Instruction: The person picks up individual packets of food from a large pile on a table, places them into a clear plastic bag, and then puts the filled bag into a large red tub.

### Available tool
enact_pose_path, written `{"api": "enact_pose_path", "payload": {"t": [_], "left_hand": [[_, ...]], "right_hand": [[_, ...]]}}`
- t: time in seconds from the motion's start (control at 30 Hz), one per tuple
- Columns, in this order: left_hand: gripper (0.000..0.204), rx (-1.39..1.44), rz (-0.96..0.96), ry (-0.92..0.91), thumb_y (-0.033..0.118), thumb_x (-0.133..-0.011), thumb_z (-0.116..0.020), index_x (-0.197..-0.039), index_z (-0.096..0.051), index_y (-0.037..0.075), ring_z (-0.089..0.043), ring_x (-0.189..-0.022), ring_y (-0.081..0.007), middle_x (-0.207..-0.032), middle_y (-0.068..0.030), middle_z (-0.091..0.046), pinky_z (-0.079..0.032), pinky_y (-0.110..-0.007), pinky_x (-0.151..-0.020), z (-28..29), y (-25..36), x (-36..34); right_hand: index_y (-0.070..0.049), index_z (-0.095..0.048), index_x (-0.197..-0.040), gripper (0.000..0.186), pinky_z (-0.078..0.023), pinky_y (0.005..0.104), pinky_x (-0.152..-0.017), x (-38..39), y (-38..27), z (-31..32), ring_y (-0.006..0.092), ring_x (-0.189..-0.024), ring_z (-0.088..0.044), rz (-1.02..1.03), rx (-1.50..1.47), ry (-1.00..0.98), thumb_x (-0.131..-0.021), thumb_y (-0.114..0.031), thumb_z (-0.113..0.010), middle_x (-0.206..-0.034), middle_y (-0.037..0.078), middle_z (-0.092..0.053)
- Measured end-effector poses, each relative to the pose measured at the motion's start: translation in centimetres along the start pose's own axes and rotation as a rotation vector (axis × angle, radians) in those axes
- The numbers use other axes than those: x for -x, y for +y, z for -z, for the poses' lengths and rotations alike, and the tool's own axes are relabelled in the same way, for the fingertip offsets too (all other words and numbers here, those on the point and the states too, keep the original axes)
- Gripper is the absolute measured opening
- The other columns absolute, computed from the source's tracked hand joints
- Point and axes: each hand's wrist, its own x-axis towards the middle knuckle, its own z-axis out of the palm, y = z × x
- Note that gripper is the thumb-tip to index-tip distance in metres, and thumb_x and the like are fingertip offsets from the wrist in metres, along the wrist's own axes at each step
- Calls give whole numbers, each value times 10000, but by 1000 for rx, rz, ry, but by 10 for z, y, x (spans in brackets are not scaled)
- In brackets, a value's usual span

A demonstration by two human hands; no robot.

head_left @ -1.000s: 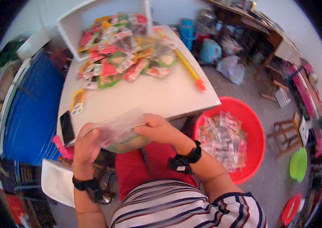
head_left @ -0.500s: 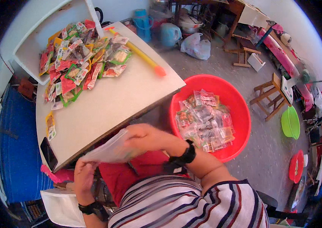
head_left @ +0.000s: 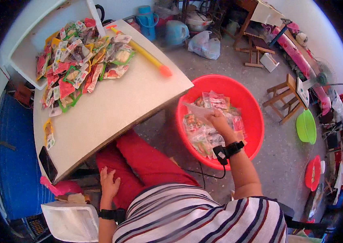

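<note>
My right hand (head_left: 216,121) is over the red tub (head_left: 255,137) on the floor at my right, its fingers closed on a clear plastic bag (head_left: 195,110). The bag tilts down to the left over several clear bags of small packets (head_left: 220,99) lying in the tub. On my thigh at the lower left rests my left hand (head_left: 109,183), fingers spread and holding nothing. A heap of colourful small food packets (head_left: 72,71) lies at the far left of the pale table (head_left: 139,91), spilling from a white foam box (head_left: 25,48).
On the table lie a yellow tube with an orange tip (head_left: 147,54), a single yellow packet (head_left: 49,135) and a black phone (head_left: 48,164). A white foam container (head_left: 70,222) stands at lower left. Beyond the tub are a wooden stool (head_left: 281,97) and a green basin (head_left: 306,126).
My right hand has carried the clear bag from in front of me to over the red tub. My left hand has let go of it and come down onto my thigh.
</note>
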Motion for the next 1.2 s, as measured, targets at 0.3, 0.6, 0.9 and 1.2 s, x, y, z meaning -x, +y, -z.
{"api": "enact_pose_path", "payload": {"t": [0.3,0.6,0.9,1.2], "left_hand": [[358,7,-40,29,162,-630,-595,-966,-524,60,-249,-1132,-349,-1205,-203,-301,-218,-388,-938,-4,-6,-3],[334,0,6,57,172,-633,-590,-947,-539,72,-246,-1134,-344,-1208,-179,-306,-222,-386,-932,-4,-3,2],[323,-16,4,46,174,-636,-594,-939,-542,74,-262,-1128,-341,-1210,-177,-309,-237,-392,-925,-4,-2,6],[302,266,174,201,114,-679,-557,-965,-501,38,-365,-1055,-319,-1125,-175,-397,-291,-355,-893,25,-18,32]], "right_hand": [[-9,-537,-770,219,-430,372,-585,-35,221,25,296,-673,-556,85,765,-158,-696,-206,-477,-711,185,-562],[-37,-552,-771,185,-418,405,-620,-55,66,1,358,-729,-526,135,731,191,-692,-135,-415,-727,207,-542],[0,-535,-742,199,-410,395,-682,1,127,-72,339,-768,-517,126,810,-496,-635,-162,-490,-786,193,-543],[11,-534,-683,143,-406,347,-636,-17,68,-116,270,-727,-518,212,513,-566,-662,-129,-514,-759,152,-536]]}}
